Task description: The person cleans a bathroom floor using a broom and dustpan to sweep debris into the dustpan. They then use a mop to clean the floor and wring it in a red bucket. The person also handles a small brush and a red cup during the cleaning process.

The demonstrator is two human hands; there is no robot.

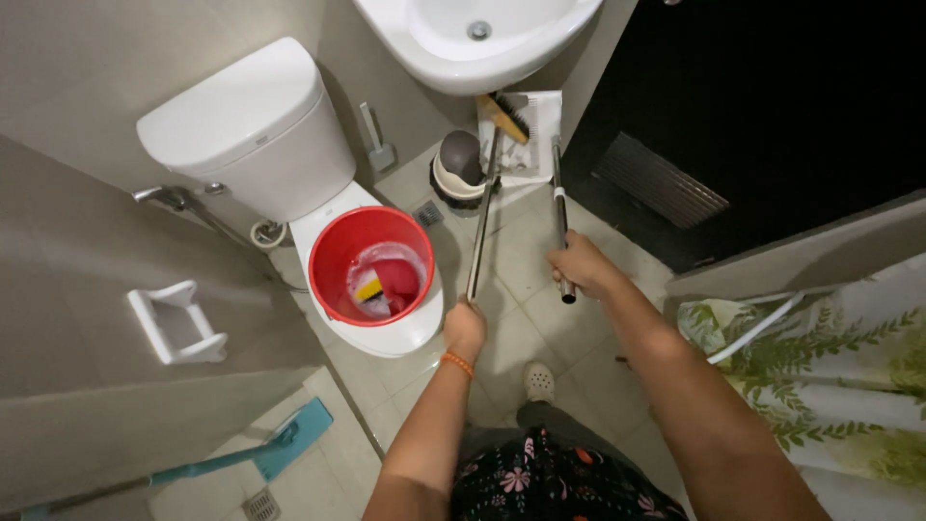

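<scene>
1. Broom [503, 118] with a brown bristle head lies far, under the sink [463, 58], head resting on the white dustpan [536, 135]. Its metal handle [480, 222] runs near-far, long axis slightly tilted, top end coming toward the person.
2. Left hand [465, 326] closed round the near end of the broom handle; the brush head lies far from this grip, straight ahead.
3. Right hand [581, 264] closed round the dustpan pole [559, 207], near its near end; the pan lies far from the grip. The right hand sits farther out than the left, so nearer the heads.
4. The two poles run almost parallel, just beside each other, the broom on the left.
5. Left of the poles: small lidded bin [457, 166], then the toilet [289, 154] with a red bucket [374, 266] on the bowl, something yellow inside.
6. Near left: teal mop [280, 442] on the floor. Right: leaf-print curtain [849, 376].
</scene>
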